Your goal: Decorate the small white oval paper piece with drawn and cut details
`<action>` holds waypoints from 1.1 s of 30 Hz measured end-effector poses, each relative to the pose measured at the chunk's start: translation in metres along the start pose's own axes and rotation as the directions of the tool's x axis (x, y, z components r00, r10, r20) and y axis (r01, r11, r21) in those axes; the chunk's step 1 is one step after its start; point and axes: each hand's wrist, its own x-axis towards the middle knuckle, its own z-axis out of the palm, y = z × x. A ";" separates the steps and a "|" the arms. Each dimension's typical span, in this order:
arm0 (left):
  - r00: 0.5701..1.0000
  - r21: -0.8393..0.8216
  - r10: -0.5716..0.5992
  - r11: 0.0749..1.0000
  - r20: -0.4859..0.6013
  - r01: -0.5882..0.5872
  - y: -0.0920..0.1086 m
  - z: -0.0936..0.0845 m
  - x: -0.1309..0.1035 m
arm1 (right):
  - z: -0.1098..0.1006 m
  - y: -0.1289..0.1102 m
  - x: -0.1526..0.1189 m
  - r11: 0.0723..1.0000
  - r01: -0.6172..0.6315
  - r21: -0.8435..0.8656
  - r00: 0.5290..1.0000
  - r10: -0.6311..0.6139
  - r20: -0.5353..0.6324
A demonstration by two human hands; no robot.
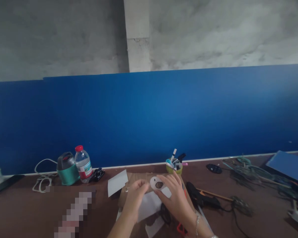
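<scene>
Left hand (137,195) and right hand (173,195) meet above the counter (101,218), over a brown sheet (132,178) and white paper (149,204). Between them is a small white piece (154,182) with a dark patch, pinched in the right thumb and fingers; a light edge grip should avoid creasing it. The right hand arches over it; the left's fingers curl toward its thumb, holding what, I cannot tell.
</scene>
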 end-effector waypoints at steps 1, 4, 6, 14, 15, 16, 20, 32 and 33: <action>1.000 0.001 -0.006 1.000 0.001 0.006 0.002 -0.001 -0.001 | 0.000 0.001 0.000 1.000 -0.001 -0.007 1.000 0.001 -0.008; 1.000 0.019 0.013 1.000 0.003 -0.013 0.009 -0.003 -0.005 | 0.000 0.002 0.000 0.999 -0.008 -0.033 0.999 0.007 -0.036; 1.000 0.039 0.017 0.999 -0.007 -0.016 0.012 -0.004 -0.008 | 0.000 0.002 0.000 0.999 -0.007 -0.049 0.999 0.005 -0.041; 1.000 -0.057 -0.002 0.998 0.026 0.003 0.000 -0.003 -0.001 | -0.001 0.001 -0.001 0.998 0.000 -0.064 0.999 -0.003 -0.036; 0.998 -0.085 0.007 0.996 0.058 -0.002 -0.004 -0.002 0.000 | -0.001 0.001 -0.001 0.998 -0.005 -0.066 0.999 0.002 -0.038; 0.995 -0.107 0.020 0.994 0.095 -0.010 -0.007 -0.002 0.002 | -0.001 0.001 -0.001 0.998 -0.009 -0.069 0.999 0.006 -0.039; 0.992 -0.046 0.036 0.998 0.122 -0.030 -0.017 0.001 0.008 | -0.001 -0.002 0.000 0.996 -0.002 -0.085 0.999 0.000 -0.033; 0.994 -0.012 0.083 0.997 0.068 -0.083 -0.019 0.005 0.009 | -0.002 -0.006 0.002 0.998 -0.051 -0.046 0.999 0.050 -0.022; 0.993 -0.001 0.089 0.996 0.074 -0.089 -0.020 0.005 0.011 | -0.003 -0.006 0.003 0.998 -0.048 -0.047 0.999 0.047 -0.019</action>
